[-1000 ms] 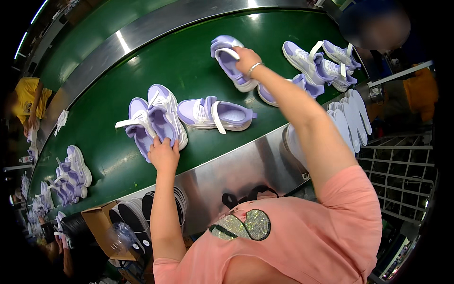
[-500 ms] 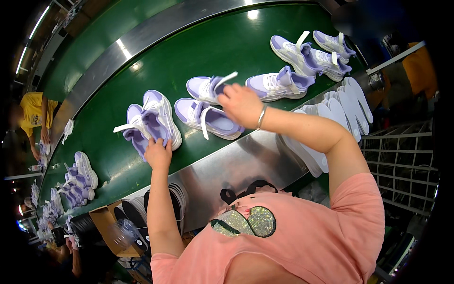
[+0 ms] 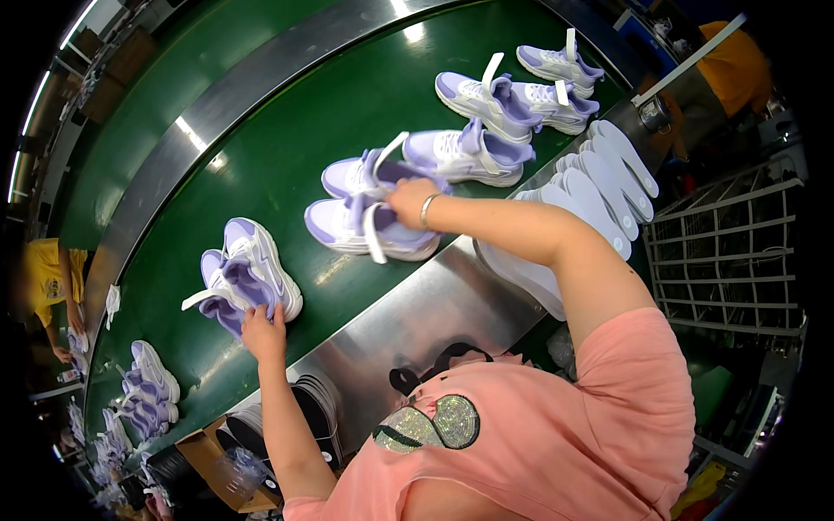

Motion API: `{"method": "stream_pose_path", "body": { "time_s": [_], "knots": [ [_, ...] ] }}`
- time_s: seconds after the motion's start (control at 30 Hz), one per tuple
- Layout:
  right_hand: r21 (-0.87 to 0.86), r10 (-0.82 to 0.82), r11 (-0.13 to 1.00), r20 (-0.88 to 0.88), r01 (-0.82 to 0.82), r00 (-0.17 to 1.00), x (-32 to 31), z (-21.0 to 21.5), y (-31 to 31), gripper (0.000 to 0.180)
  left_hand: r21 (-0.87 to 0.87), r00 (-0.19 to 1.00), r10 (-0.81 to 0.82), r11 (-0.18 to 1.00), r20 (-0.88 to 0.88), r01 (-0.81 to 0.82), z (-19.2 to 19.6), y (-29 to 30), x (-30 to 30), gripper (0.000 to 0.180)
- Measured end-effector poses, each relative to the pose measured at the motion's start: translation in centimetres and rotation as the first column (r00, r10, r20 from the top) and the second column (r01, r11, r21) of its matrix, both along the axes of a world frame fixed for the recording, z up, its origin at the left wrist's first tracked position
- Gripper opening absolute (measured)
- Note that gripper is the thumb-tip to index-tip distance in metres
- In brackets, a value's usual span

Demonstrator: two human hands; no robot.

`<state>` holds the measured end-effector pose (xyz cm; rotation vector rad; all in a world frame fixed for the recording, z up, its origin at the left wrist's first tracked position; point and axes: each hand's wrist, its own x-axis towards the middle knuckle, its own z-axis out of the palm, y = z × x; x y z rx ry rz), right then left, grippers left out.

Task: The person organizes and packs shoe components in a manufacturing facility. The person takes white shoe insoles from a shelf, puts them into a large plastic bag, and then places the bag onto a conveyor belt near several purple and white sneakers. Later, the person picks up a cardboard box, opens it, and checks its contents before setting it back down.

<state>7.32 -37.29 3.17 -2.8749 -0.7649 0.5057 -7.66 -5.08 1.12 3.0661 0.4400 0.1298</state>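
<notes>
A pair of lilac and white sneakers (image 3: 265, 260) stands on the green belt at the left, toes pointing away from me. My left hand (image 3: 263, 333) pinches the heel collar of the right shoe of that pair. In the middle lies another pair, toes to the left: a nearer sneaker (image 3: 334, 227) and a farther sneaker (image 3: 345, 176), tongue straps sticking up. My right hand (image 3: 413, 204), a bracelet at the wrist, is closed at the collars between these two shoes. Its fingertips are partly hidden and the shoes are blurred, so which collar it grips is unclear.
Several more sneakers (image 3: 486, 100) stand at the far right, others (image 3: 148, 391) at the left. White insoles (image 3: 599, 195) lie on the metal ledge (image 3: 417, 304). A cardboard box (image 3: 213, 460) and dark insoles (image 3: 313, 408) are near my left arm. A person in yellow (image 3: 56, 278) works at far left.
My right hand has come down from above the middle pair to between its collars. That pair now sits closer to the sneakers on the right. The whole view has shifted; my left hand stays at its shoe.
</notes>
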Motion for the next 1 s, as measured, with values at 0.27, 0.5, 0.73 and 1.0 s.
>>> {"method": "stream_pose_path", "body": {
  "time_s": [0.27,0.5,0.73,1.0],
  "knots": [
    [-0.085,-0.507,0.855,0.076,0.512,0.859,9.4,-0.5,-9.0,0.032,-0.094,0.999,0.007,0.995,-0.045,-0.012,0.5,-0.5,0.7,0.039],
    [-0.183,-0.66,0.731,0.053,0.657,0.749,9.9,-0.2,-10.1,0.043,-0.16,0.98,-0.04,0.987,-0.194,0.009,2.2,-2.5,1.9,0.049],
    [0.248,-0.307,0.928,0.082,0.278,0.948,4.1,5.0,-13.6,0.039,-0.198,0.968,-0.067,0.98,-0.244,0.018,0.6,0.5,1.9,0.054],
    [0.039,-0.39,0.918,-0.09,0.394,0.917,-16.3,9.5,-14.6,0.037,-0.325,0.976,-0.004,0.943,-0.217,-0.068,0.6,-6.9,4.6,0.059]
  ]
}}
